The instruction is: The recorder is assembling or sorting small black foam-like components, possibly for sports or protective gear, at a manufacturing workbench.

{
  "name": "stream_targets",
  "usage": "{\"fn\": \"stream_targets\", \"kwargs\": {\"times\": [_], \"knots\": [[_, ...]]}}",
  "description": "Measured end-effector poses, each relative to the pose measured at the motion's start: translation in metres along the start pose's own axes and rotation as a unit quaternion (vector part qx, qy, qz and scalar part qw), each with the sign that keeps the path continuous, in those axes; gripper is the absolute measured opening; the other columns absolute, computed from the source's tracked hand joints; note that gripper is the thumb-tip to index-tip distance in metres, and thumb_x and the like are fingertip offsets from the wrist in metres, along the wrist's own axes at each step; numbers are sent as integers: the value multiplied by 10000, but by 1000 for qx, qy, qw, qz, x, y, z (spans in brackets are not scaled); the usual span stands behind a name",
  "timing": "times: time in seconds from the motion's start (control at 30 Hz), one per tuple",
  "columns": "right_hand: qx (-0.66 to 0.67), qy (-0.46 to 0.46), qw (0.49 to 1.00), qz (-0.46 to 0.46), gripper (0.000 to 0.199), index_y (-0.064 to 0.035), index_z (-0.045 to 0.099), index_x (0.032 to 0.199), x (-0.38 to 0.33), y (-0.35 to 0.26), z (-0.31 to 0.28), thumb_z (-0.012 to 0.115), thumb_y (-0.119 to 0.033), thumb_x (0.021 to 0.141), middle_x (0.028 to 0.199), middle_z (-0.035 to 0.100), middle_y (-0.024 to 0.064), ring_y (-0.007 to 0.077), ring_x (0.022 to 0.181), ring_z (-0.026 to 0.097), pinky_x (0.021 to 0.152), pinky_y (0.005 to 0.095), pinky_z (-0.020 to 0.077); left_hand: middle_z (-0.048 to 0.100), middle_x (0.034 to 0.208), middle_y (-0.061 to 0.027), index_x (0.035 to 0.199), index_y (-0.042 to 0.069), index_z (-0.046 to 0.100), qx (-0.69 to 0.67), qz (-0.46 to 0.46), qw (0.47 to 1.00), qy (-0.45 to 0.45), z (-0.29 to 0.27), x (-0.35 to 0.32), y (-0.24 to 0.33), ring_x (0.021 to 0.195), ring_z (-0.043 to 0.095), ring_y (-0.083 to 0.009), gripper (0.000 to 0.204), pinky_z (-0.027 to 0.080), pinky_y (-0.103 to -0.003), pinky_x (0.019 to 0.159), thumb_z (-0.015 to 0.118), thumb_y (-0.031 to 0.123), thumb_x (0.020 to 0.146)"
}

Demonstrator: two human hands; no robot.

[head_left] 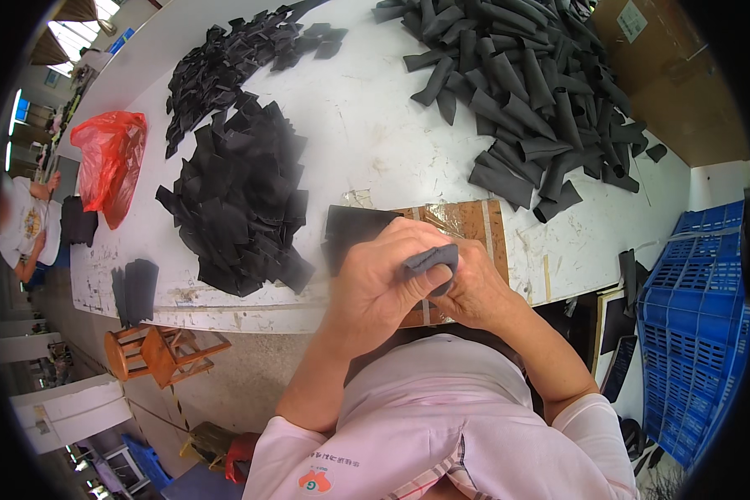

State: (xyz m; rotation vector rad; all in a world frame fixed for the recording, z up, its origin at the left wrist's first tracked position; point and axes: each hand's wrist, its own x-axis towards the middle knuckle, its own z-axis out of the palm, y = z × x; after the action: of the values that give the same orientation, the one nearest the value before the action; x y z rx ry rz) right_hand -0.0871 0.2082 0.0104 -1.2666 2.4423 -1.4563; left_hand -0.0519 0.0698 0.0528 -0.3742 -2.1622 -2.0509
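Both hands, left hand [375, 279] and right hand [475, 287], pinch one dark foam piece [432, 260] into a roll; rolled pieces [525, 92] heap at one o'clock, flat pieces [237, 200] wait at ten.

Workshop: long white worktable [375, 142], heaps of cut black pieces [242, 196], blue crate [696, 317].

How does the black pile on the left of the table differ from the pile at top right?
The left pile is flat, angular cut pieces lying in overlapping layers; the top-right pile is pieces rolled or folded into tubes and cones. The left pile looks blacker, the top-right pile more dark grey. The left pile sits nearer the table's front edge. Both are dark sheet material, like the piece held in both hands.
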Motion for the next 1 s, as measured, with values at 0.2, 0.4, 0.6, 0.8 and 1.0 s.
{"fn": "stream_targets", "kwargs": {"times": [0.2,0.4,0.6,0.8,1.0], "knots": [[2,71,997,35,118,-73,525,695,-12,15,26,597,-159,731,592,528,77,270,532,541,447,368,429,597,838,-95,726,-43,563,-3,15,998,-61,-1,2,-27,812,531,-209,309,422,-291,707,573,252,817],[-26,9,999,19,169,-38,530,681,-2,-2,5,610,-178,733,589,521,85,279,513,527,447,367,427,559,823,-130,836,-25,544,-121,73,967,213,19,-21,-10,713,532,-158,141,422,-242,637,635,46,756],[-6,54,998,13,159,-45,547,685,-18,19,27,627,-179,716,586,517,83,261,531,532,443,368,420,587,699,-110,744,-27,570,103,106,988,-34,-13,-2,-8,627,541,-165,139,437,-236,550,618,100,776],[-57,18,998,20,166,-48,539,681,-9,6,13,642,-177,686,572,502,73,248,532,523,435,363,407,591,796,-125,844,-1,571,-22,27,988,152,9,-24,-4,693,559,-202,154,456,-302,637,602,142,795],[-126,-27,992,-18,220,-56,531,700,5,-13,-3,692,-162,594,623,516,72,245,581,533,459,363,415,556,870,-129,881,26,544,-297,65,932,196,-12,-29,-8,823,513,-219,161,408,-362,741,539,182,838]]}}
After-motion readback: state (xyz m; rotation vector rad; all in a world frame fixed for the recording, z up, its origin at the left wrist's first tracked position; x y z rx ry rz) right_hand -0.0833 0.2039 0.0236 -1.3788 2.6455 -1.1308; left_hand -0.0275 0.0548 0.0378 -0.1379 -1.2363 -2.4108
